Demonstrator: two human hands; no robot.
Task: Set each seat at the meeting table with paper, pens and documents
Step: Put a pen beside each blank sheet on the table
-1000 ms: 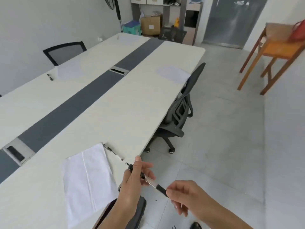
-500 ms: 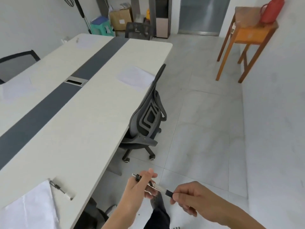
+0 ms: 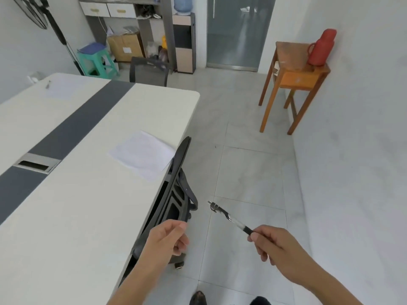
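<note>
Pen (image 3: 230,219) in the air over the floor tiles, low at 5 o'clock, clip end aimed toward 10 o'clock, pinched at its black end by the right hand (image 3: 273,245). At its 9 o'clock, left hand (image 3: 167,238), empty, fingers loosely curled, in front of the black chair (image 3: 176,190) tucked against the table (image 3: 88,216). On the table at the chair's 11 o'clock, a sheet of paper (image 3: 143,155) near the edge. Far at 10 o'clock, another sheet (image 3: 59,90) with a second pen (image 3: 47,84).

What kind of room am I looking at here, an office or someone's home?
Most likely a small office meeting room: a long white table with a built-in cable hatch, a black office chair pushed in at its edge, and a sheet of paper laid at that seat.
</note>
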